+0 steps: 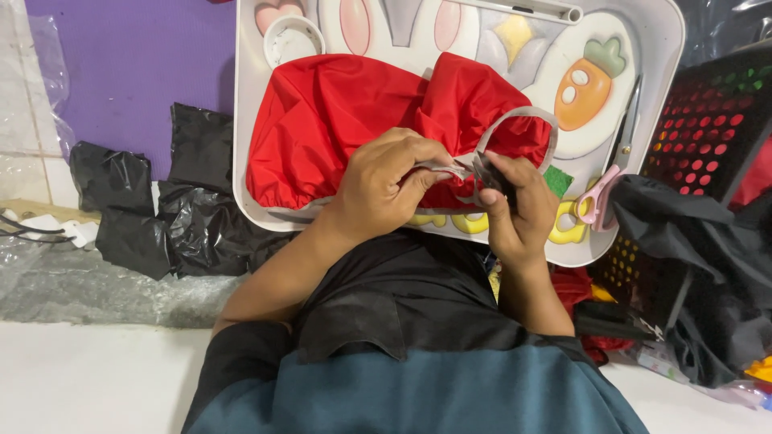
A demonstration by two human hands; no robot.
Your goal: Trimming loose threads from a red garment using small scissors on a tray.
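A piece of red shiny fabric point(338, 120) lies bunched on a white lap tray point(249, 161) with cartoon pictures. A grey elastic band point(523, 116) loops up from its right edge. My left hand point(382, 189) pinches one end of the band against the fabric's lower edge. My right hand point(515, 213) pinches the band's other end together with a small dark piece, right beside my left fingers. Both hands meet over the tray's front edge.
Pink-handled scissors point(607, 185) lie on the tray's right side. A black perforated basket point(708, 128) stands to the right with dark cloth point(683, 233) draped over it. Black plastic bags point(169, 209) and a purple mat point(129, 64) lie to the left. Clear plastic point(88, 285) covers the floor.
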